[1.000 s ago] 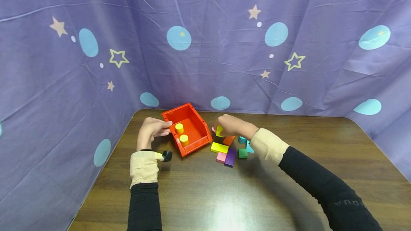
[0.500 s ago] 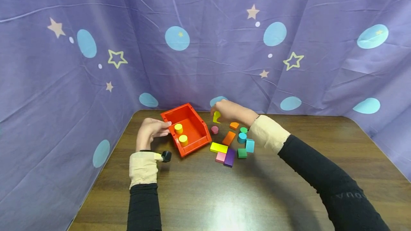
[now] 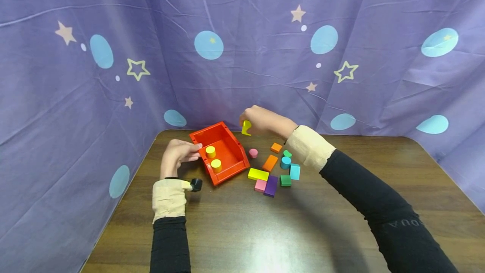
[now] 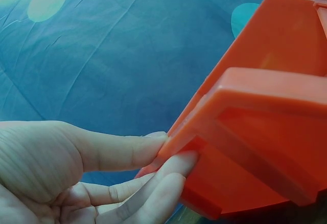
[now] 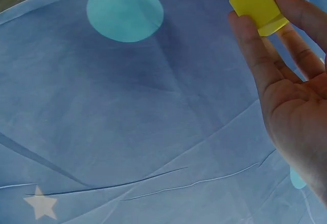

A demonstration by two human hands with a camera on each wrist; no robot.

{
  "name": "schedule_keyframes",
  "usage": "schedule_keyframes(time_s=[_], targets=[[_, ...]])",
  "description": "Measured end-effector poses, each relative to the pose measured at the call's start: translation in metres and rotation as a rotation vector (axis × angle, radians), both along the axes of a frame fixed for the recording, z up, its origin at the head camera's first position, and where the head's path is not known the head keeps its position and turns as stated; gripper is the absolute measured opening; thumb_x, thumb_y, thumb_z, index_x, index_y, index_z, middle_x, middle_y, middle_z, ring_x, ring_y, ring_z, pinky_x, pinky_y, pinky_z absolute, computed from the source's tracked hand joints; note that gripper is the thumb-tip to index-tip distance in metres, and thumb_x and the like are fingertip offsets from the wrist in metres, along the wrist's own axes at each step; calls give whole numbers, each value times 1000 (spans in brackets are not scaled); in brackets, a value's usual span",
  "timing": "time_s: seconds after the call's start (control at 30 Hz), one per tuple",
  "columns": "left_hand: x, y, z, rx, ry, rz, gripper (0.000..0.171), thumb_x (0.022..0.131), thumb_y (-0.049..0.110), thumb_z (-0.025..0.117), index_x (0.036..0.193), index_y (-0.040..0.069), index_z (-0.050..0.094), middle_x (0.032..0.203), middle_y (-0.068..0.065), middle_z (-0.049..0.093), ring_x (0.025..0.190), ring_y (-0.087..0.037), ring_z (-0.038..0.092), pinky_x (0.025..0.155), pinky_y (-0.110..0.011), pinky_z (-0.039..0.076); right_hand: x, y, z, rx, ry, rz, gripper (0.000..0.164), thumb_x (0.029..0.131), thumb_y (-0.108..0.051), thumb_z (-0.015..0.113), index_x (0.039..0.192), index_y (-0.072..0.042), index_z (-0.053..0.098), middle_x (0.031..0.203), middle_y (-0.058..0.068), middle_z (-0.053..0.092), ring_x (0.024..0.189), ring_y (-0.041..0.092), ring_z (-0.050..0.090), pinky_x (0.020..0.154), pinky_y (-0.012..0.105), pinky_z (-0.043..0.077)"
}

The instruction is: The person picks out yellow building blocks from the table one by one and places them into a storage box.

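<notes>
On the left of the table, my left hand (image 3: 175, 158) pinches the rim of a red plastic bin (image 3: 228, 153) between thumb and fingers. The left wrist view shows the thumb on the bin's edge (image 4: 240, 88) and fingertips against its wall. Two yellow cylinders (image 3: 210, 151) stand inside the bin. My right hand (image 3: 264, 120) is raised beyond the bin's right side, pinching a yellow block (image 3: 246, 127) with a curved cutout. In the right wrist view this yellow block (image 5: 258, 6) sits at the fingertips, with a bit of red bin behind it.
Right of the bin lie a pink cylinder (image 3: 253, 153), orange blocks (image 3: 270, 163), a yellow bar (image 3: 258, 174), a pink block (image 3: 260, 186), a purple block (image 3: 270, 186), green blocks (image 3: 286, 180) and blue pieces (image 3: 294, 172). A purple curtain (image 3: 242, 75) borders the table's back and left.
My right hand has lifted the yellow block from among the other blocks and moved it up and left toward the bin's far side. My left hand keeps its hold on the bin.
</notes>
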State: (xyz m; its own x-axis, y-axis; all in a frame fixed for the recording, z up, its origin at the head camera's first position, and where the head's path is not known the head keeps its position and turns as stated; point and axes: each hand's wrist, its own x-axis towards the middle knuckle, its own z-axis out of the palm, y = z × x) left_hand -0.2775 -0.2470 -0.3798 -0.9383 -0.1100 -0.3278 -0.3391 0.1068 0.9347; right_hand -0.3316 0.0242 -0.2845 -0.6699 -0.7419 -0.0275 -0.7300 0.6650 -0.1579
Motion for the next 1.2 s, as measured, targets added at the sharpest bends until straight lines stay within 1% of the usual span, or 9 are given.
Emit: schedule_keyframes(time_s=[0.07,0.27,0.4,0.47,0.53,0.63,0.87,1.07,1.2], targets=[[0,0,1,0,-4,1,30,96,3,68,119,-15,60,67,2,69,56,-4,68,62,-19,64,0,-3,2,-5,2,3,24,89,1,75,113,-2,74,116,12,75,107,27,69,97,36,61],[2,0,3,11,-11,-1,17,97,3,67,107,-8,62,63,4,67,55,-3,68,63,-20,64,2,-14,6,-12,-11,9,25,90,0,74,114,-2,74,118,11,74,109,27,69,98,35,60],[2,0,3,24,-9,-1,18,96,2,68,109,-9,63,62,5,66,54,-3,67,62,-20,64,4,-24,7,-15,-7,20,23,89,1,73,112,-3,75,116,11,75,109,26,69,97,35,60],[1,0,2,23,-10,4,18,96,2,68,109,-10,63,63,4,67,54,-3,67,61,-19,64,4,-29,7,-16,-7,26,22,89,1,73,110,-3,75,114,10,75,106,26,69,94,34,61],[1,0,1,19,-12,8,16,96,3,68,106,-8,64,64,3,68,54,-3,68,61,-19,64,5,-35,6,-12,-7,30,21,89,1,73,109,-3,76,112,10,75,103,25,69,92,34,61],[-1,0,1,13,-16,17,14,96,3,69,104,-6,63,66,2,69,54,-3,68,61,-19,64,5,-43,5,-5,-15,27,22,89,1,73,111,-3,75,113,9,75,103,25,69,91,33,61],[-2,0,1,3,-30,22,19,96,6,70,108,-7,63,65,1,70,54,-4,68,60,-19,64,3,-60,-1,18,-21,17,24,90,-3,74,114,-5,75,118,8,75,107,24,69,95,32,60],[-3,-1,0,-2,-33,29,24,96,6,70,113,-10,62,64,2,69,54,-4,68,60,-19,64,2,-70,-6,30,-65,0,24,90,-3,75,114,-5,75,118,8,74,105,23,67,93,31,61],[-2,0,1,9,-30,27,20,96,5,69,109,-9,64,65,1,69,54,-4,68,60,-20,64,2,-75,-10,27,-98,-11,23,90,-3,75,113,-5,75,117,8,73,100,23,66,90,29,62]])
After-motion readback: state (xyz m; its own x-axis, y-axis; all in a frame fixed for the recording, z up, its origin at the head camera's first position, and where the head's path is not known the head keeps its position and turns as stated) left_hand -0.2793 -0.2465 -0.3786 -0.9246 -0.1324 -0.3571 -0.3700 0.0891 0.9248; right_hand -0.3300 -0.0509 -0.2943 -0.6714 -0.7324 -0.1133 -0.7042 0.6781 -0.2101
